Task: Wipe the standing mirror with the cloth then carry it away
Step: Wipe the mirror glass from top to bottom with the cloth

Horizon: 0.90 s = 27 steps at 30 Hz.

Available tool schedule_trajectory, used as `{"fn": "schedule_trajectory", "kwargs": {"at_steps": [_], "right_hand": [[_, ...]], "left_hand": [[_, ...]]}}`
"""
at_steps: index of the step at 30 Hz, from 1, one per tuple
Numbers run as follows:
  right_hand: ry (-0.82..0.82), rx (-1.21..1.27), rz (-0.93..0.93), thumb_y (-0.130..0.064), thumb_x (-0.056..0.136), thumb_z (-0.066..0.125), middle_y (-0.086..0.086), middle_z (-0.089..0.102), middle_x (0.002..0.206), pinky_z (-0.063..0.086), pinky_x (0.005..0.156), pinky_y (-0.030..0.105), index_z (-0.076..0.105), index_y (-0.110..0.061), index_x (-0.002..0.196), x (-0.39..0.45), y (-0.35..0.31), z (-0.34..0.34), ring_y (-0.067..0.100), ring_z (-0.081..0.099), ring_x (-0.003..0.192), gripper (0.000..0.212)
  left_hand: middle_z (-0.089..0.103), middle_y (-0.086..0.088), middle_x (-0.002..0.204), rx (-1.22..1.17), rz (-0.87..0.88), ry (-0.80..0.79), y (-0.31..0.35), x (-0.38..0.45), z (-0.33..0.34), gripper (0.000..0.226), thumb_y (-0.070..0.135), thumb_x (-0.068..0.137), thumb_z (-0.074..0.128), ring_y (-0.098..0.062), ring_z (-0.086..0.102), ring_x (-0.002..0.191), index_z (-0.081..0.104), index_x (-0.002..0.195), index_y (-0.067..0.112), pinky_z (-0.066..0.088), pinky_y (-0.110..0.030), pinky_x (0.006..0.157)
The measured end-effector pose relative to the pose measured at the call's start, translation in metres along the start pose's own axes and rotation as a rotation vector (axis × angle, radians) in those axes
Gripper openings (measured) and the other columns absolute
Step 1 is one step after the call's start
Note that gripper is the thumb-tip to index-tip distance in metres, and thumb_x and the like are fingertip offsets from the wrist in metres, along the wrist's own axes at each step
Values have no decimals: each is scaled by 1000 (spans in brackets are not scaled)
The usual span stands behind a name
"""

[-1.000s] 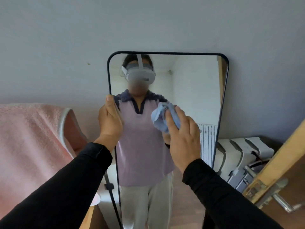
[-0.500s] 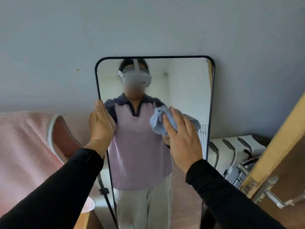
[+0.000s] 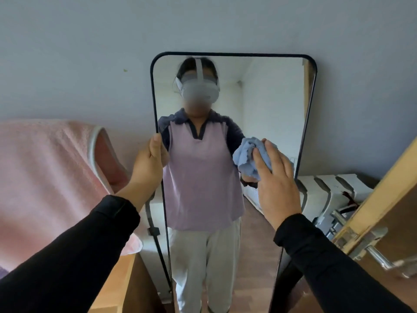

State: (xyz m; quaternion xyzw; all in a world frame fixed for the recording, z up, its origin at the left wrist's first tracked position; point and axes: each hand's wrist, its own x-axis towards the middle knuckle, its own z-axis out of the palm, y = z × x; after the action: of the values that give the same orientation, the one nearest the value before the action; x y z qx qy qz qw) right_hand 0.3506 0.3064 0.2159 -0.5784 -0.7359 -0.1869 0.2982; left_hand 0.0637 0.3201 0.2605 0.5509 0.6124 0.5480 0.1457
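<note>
Pressing under right hand [image 3: 278,188] fingers [image 3: 261,163]: cloth [image 3: 247,158], against mirror [image 3: 270,105].

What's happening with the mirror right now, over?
Left hand grips mirror frame edge. Right hand presses blue cloth on glass, near right side. Nothing blocking.

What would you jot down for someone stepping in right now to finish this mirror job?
Left hand: grips the left edge of the standing mirror, steadying it.
Right hand: presses the blue cloth flat against the glass near the right edge, at mid height.
Mirror: upright against the grey wall, between a pink towel and a wooden door.
Done: wiping is under way; how much glass is covered I cannot tell.
Left: finish wiping, then carry the mirror away.
</note>
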Motion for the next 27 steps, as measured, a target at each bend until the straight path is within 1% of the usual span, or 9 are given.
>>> {"fn": "schedule_trajectory", "kwargs": {"at_steps": [2,4,6,8,11,14,20,24,27], "right_hand": [[41,99,169,7,86,55,7,20,164,50,104,46,39,-20,153,1,4,-4,35,30,141,73],[74,126,237,8,86,51,10,19,164,48,104,46,38,-19,153,0,-4,-2,36,29,140,73],[57,136,185,9,87,54,12,19,162,46,106,43,36,-20,153,-7,-20,7,34,30,135,74],[10,145,91,7,87,63,12,24,160,52,101,42,38,-20,152,-18,-31,18,32,35,129,75],[0,193,26,5,87,62,7,30,155,54,96,42,42,-25,150,-24,-19,22,29,38,127,73],[15,234,164,-5,93,54,4,27,154,46,102,41,41,-35,149,-19,5,13,28,33,132,66],[186,187,448,0,89,63,19,37,134,50,96,45,46,-19,147,-10,17,16,36,37,120,63],[79,90,343,-19,85,67,23,31,142,50,100,47,34,-9,152,-24,-20,29,37,34,121,75],[24,72,172,-7,84,66,20,29,147,54,96,45,33,-15,154,-38,-19,33,34,35,122,78]], "left_hand": [[53,-11,69,26,37,-24,-12,-6,-4,58,43,107,22,-18,45,59,47,77,2,38,-31,61],[53,-8,69,55,60,-35,-16,-13,-6,56,40,108,23,-16,45,59,51,77,2,39,-23,61],[51,0,66,89,48,-10,-15,-20,-6,50,34,108,26,-10,45,59,52,74,9,35,-8,54],[49,4,65,102,24,20,-16,-24,-5,45,32,108,28,-5,44,60,48,71,17,34,-4,55],[56,-11,69,78,16,-17,-25,-30,-5,54,37,108,28,-22,49,63,55,78,1,35,-10,58],[62,-18,79,92,69,-42,-39,-38,-3,58,42,107,26,-32,56,75,57,79,1,41,-26,65],[62,-16,81,97,46,-56,-51,-49,1,57,45,106,26,-33,56,77,57,81,5,41,-31,65],[63,-18,82,84,0,-71,-55,-47,-1,58,47,106,26,-33,56,75,57,82,4,41,-32,65],[60,-18,81,70,-4,-88,-58,-46,-4,59,51,105,26,-31,52,71,54,80,6,40,-33,65]]}}
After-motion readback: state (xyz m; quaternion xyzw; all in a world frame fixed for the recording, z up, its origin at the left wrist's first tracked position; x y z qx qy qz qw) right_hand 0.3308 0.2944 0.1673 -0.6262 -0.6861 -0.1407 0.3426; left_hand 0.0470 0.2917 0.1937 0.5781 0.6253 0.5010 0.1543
